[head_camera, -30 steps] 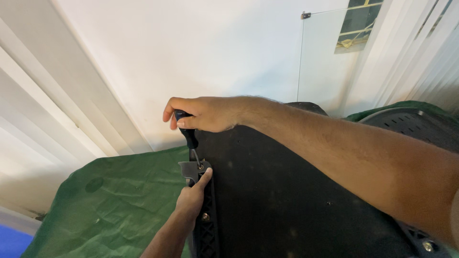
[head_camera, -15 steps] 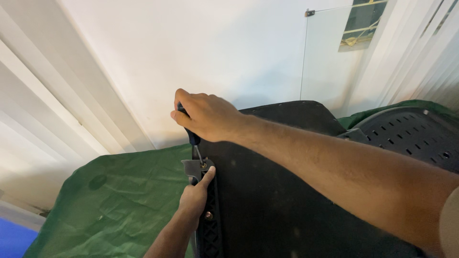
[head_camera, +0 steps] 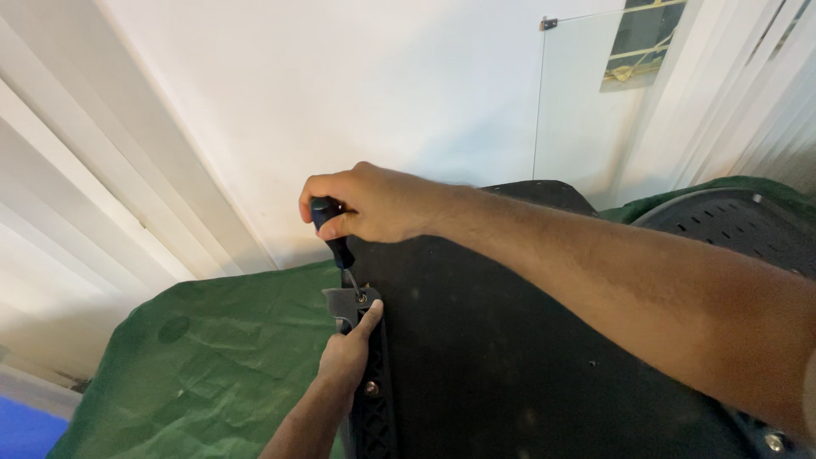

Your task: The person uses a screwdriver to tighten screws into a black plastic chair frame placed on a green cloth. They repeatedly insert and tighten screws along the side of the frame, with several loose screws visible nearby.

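On the green cloth, at the left edge of the black chair panel, the left hand pinches the grey bracket steady. The right hand wraps the screwdriver; best kept straight on the screw, pressing firmly.

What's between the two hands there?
In the head view, a screwdriver's shaft runs from the right hand down to a small grey bracket, which the left hand steadies against the black panel's edge.
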